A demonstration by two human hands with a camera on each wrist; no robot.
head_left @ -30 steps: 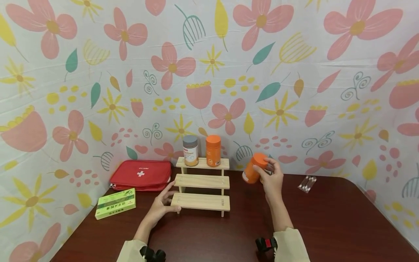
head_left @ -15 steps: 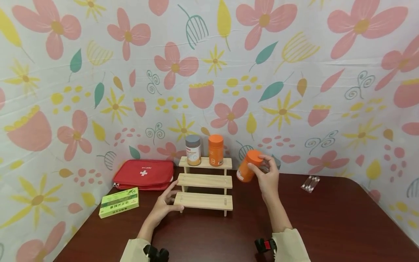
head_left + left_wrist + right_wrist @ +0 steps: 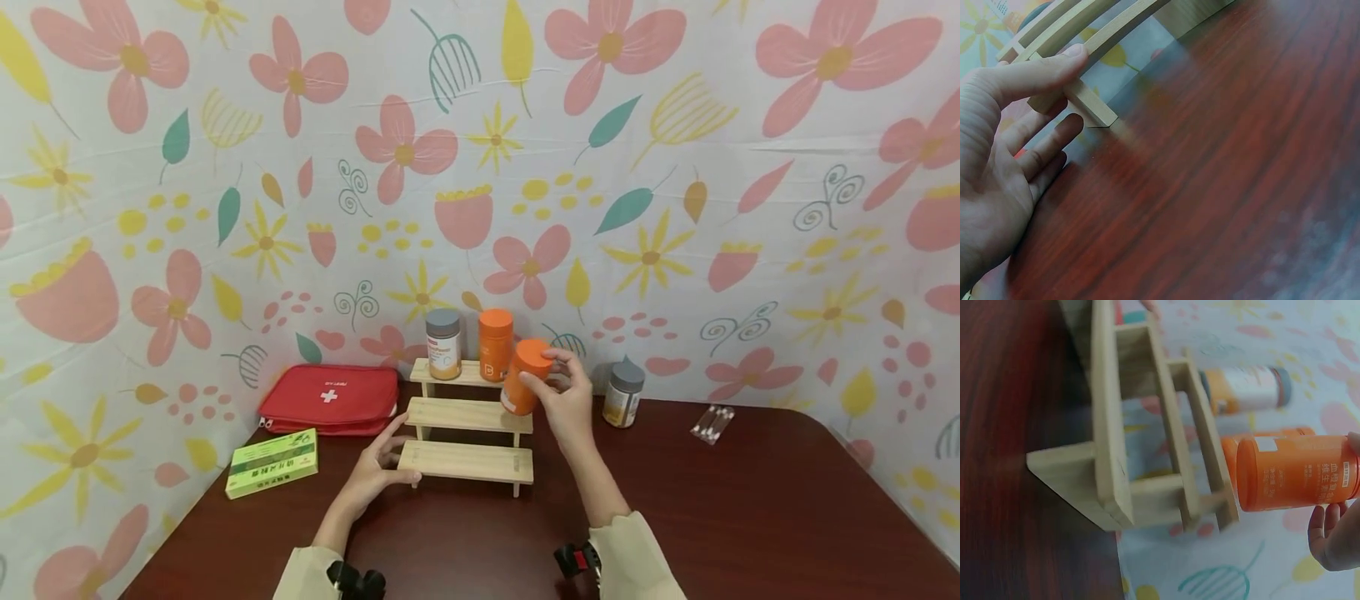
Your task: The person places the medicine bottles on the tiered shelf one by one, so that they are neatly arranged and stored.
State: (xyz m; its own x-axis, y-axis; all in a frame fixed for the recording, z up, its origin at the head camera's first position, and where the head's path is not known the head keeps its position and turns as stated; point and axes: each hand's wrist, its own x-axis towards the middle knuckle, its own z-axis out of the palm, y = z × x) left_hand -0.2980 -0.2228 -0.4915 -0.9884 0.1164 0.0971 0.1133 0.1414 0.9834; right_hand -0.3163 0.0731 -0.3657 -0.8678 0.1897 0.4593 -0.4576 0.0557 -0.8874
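My right hand (image 3: pixel 567 404) holds an orange pill bottle (image 3: pixel 522 387) near its orange cap, the bottle tilted and overlapping the right end of the middle step in the head view. In the right wrist view this bottle (image 3: pixel 1297 472) shows white printing on its side. My left hand (image 3: pixel 367 479) pinches the left end of a three-step wooden rack (image 3: pixel 465 462), thumb on the lowest step (image 3: pixel 1125 25) and fingers behind it. On the top step stand a grey-capped bottle (image 3: pixel 444 346) and another orange bottle (image 3: pixel 494 342), the latter partly hidden by the held one.
Left of the rack lie a red first-aid pouch (image 3: pixel 330 402) and a green box (image 3: pixel 272 463) on the dark table (image 3: pixel 465 550). To the right stand another grey-capped bottle (image 3: pixel 623 394) and a small packet of cotton swabs (image 3: pixel 712 423). A floral sheet (image 3: pixel 675 183) hangs behind.
My right hand has carried the orange bottle leftward to the rack, uncovering the grey-capped bottle on the table at right. My left hand stays on the rack; the head view has shifted slightly.
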